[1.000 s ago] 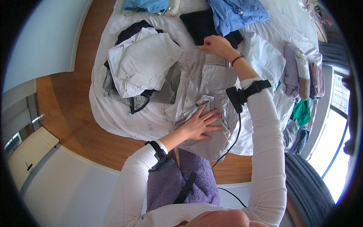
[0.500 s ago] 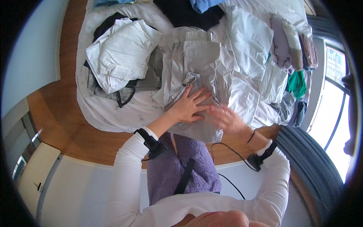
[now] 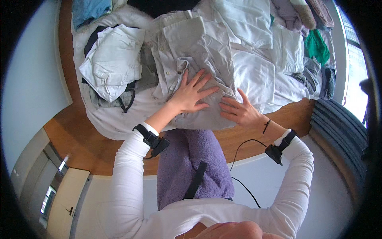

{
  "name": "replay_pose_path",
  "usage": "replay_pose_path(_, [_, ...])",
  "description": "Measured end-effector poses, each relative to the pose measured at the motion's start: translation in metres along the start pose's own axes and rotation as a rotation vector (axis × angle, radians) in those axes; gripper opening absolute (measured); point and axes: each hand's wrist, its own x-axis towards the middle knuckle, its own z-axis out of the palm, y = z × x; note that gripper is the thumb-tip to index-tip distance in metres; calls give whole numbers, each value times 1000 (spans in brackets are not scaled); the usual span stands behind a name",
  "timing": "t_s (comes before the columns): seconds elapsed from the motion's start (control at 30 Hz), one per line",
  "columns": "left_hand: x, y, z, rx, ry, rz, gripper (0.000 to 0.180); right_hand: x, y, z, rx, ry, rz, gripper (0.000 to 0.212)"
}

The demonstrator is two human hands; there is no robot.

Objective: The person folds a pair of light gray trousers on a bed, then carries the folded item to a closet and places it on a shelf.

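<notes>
Both hands lie flat on the grey shirt [image 3: 199, 51], which is spread on the white sheet [image 3: 119, 119] at the near edge of the bed. The left hand [image 3: 191, 93] presses with fingers splayed, gripping nothing; the right hand [image 3: 240, 111], just beside it, rests open on the hem. This looks like smoothing mid-fold. A tidy fold next would need the near hem pinched. A folded white pile [image 3: 113, 59] sits left.

Long white sleeves on both arms, black strapped devices at each wrist [image 3: 150, 137], a thin black cable trailing from the right one [image 3: 278, 149].
</notes>
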Motion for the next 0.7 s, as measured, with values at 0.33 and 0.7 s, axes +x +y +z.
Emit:
replay_pose_path(0.33, [4,-39,-18,-281,-188,-120,66,38,72,-47,1552,420,821,33])
replay_pose_path(0.7, [-54,-91,-24,-282,-96,-235,70,20,70,-18,1560,293,619,96])
